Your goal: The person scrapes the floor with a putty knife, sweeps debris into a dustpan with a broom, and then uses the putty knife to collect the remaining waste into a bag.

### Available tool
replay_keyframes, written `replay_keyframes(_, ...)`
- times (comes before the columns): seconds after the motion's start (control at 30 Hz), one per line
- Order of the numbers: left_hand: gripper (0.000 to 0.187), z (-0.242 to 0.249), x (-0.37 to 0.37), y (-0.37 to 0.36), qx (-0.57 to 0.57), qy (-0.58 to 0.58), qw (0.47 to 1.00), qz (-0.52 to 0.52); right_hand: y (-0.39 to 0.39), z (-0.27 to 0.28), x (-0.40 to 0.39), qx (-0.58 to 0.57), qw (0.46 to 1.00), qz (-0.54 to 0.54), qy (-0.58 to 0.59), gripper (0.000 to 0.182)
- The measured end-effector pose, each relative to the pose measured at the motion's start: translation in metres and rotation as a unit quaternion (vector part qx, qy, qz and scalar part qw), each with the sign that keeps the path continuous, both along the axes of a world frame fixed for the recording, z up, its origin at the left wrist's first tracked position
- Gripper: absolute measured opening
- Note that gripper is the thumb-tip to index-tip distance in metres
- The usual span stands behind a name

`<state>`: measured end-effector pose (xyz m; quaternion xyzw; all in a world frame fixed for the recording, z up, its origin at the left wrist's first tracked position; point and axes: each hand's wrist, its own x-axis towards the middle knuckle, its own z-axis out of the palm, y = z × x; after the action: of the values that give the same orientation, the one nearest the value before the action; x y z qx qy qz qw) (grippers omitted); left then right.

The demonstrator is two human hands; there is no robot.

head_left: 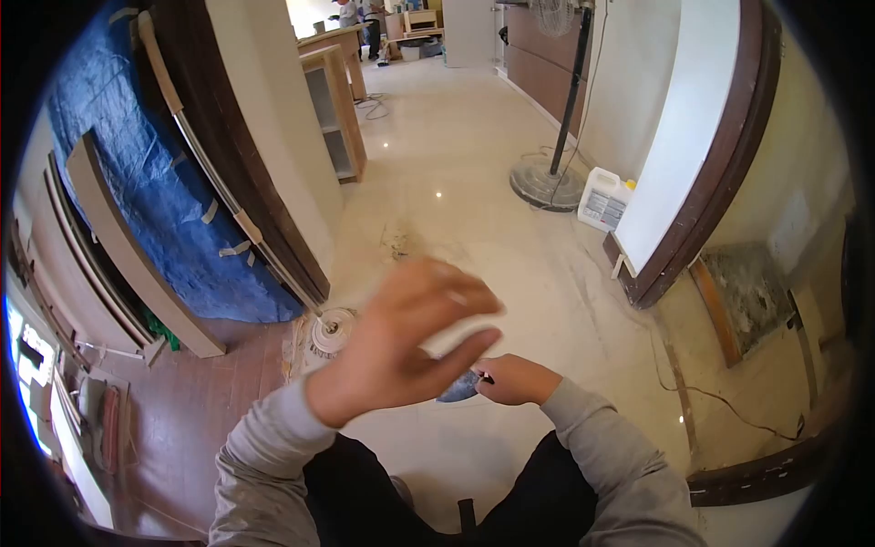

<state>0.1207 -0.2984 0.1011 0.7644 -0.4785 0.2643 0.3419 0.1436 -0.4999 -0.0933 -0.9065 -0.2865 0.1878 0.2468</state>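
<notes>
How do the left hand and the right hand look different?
The left hand is blurry, while the right hand looks sharper. The left hand looks bigger in the picture; the right hand looks smaller. The left hand is open, with a gap between thumb and fingers, but the right hand is closed on a bluish-grey thing, partly hidden. Both come out of grey sleeves.
</notes>
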Motion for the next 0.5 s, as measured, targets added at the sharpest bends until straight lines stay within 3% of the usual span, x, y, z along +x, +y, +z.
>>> replay_keyframes(0.07,0.035,-0.056,0.002,-0.012,0.103,0.047,0.993,0.01,-0.005,-0.018,0.005,-0.026,0.999,0.031,-0.009,0.022)
replay_keyframes(0.1,0.039,-0.081,-0.005,-0.017,0.128,0.073,0.989,-0.003,-0.009,-0.039,0.008,0.036,0.997,0.066,-0.036,0.023)
replay_keyframes(0.13,0.048,-0.11,-0.011,-0.018,0.139,0.145,0.979,-0.045,-0.011,-0.05,0.011,0.098,0.988,0.099,-0.062,0.025)
replay_keyframes(0.17,0.069,-0.127,-0.016,-0.017,0.233,0.165,0.956,-0.072,-0.013,-0.048,0.012,0.096,0.988,0.101,-0.062,0.025)
replay_keyframes(0.23,0.086,-0.141,-0.025,-0.021,0.301,0.183,0.934,-0.061,-0.014,-0.038,0.008,0.085,0.988,0.132,-0.012,0.029)
replay_keyframes(0.37,0.092,-0.152,-0.013,-0.033,0.322,0.165,0.93,-0.06,0.0,-0.025,0.001,0.066,0.991,0.108,0.029,0.024)
replay_keyframes(0.47,0.088,-0.158,0.0,-0.037,0.276,0.167,0.942,-0.091,0.012,-0.025,-0.008,0.062,0.992,0.102,0.031,0.024)
replay_keyframes(0.5,0.087,-0.16,0.005,-0.037,0.301,0.207,0.923,-0.118,0.015,-0.025,-0.011,0.059,0.993,0.099,0.031,0.024)
